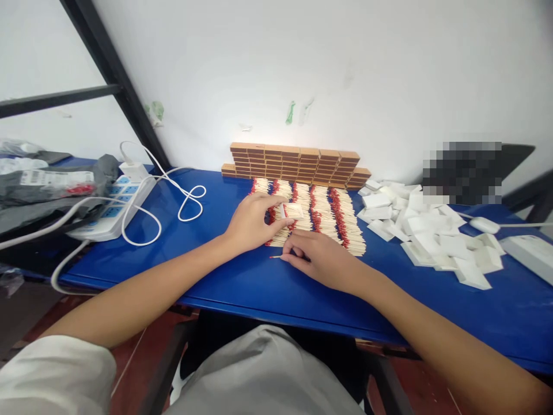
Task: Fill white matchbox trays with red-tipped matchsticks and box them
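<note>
Glossy blue desk [242, 279] beneath both hands. Best to steady the small white rectangular tray [294, 211] clasped in left grip [251, 222]; just nearer, gently handle the slim red-tipped wooden match [275, 257] pinched in right grip [318, 257].

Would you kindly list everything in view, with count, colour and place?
Table: one, blue, across the middle
Match rows: five, pale with red heads, centre
Held tray: one, white, over the rows
Held match: one visible, red-headed, before the rows
Box stack: one, brown, behind the rows
Loose trays: many, white, right of the rows
Power strip: one, white and blue, left
Adapter: one, white, at the strip
Cables: several, white, left and right
Plastic bags: several, grey and clear, left
Panel: one, dark, back right
Flat object: one, white, right edge
Bars: several, dark, upper left
Wall: one, white, background
Floor: one, reddish, below
Clothing: count unclear, pale grey, bottom
Left hand: one, gripping the tray
Right hand: one, pinching the match
</note>
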A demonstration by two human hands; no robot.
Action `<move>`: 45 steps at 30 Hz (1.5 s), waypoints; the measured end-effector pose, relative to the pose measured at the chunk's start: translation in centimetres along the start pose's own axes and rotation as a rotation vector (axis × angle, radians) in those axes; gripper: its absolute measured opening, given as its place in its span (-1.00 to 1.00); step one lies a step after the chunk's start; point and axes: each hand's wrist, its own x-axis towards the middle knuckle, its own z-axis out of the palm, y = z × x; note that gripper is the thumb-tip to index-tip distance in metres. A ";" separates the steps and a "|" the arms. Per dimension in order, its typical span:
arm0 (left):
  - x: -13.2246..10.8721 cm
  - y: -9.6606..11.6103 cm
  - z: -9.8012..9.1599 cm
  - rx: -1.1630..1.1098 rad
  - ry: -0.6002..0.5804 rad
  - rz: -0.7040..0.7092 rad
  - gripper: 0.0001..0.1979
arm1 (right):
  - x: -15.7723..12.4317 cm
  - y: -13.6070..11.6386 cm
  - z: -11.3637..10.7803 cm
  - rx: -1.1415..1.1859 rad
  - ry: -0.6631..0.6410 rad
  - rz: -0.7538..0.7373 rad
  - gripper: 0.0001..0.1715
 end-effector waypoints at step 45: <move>0.1 -0.5 0.1 0.009 -0.036 0.045 -0.58 | -0.4 0.9 -2.2 0.060 0.020 0.028 -0.83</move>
